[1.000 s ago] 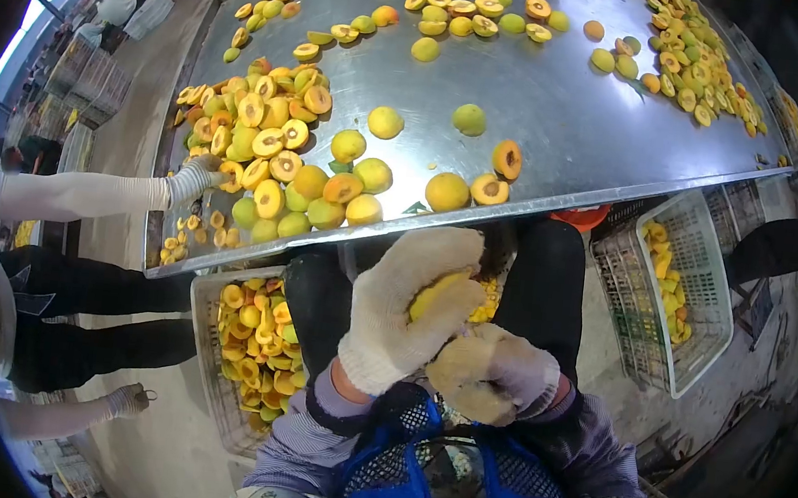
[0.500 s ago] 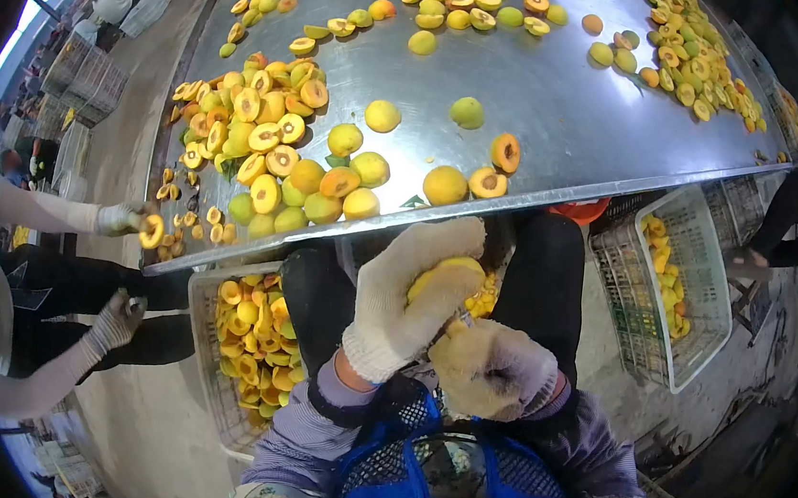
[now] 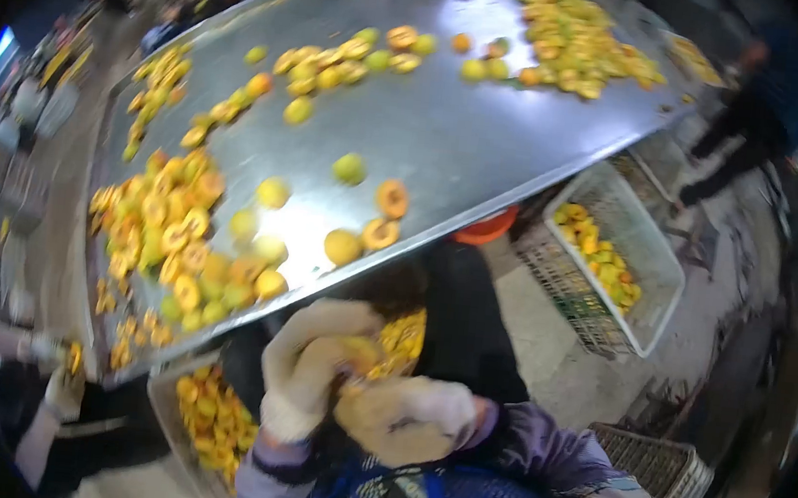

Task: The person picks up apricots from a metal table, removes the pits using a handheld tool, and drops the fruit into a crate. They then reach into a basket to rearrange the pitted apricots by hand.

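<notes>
My left hand (image 3: 307,360), in a pale knitted glove, is closed around a yellow peach (image 3: 357,351) in front of my lap. Against the near side of that fruit is my right hand (image 3: 411,421), in a stained glove with its fingers curled. Whatever it grips is hidden and blurred. Just past the hands, a container of small yellow-orange pieces (image 3: 400,340) shows between my knees. On the metal table (image 3: 318,193) beyond, a heap of halved and whole peaches (image 3: 172,213) lies at the left, and a cut half (image 3: 391,198) rests near the front edge.
A crate of peach halves (image 3: 210,413) stands left of my legs. To the right are a pale crate (image 3: 663,303) with more fruit, an orange basin (image 3: 486,227) under the table edge and another crate (image 3: 657,466). A co-worker's gloved hands (image 3: 67,380) are at far left; another person (image 3: 768,112) stands right.
My view has swung to the right, so the table and crates appear shifted left and tilted. My hands stay together at the peach. The co-worker's two hands have come closer together.
</notes>
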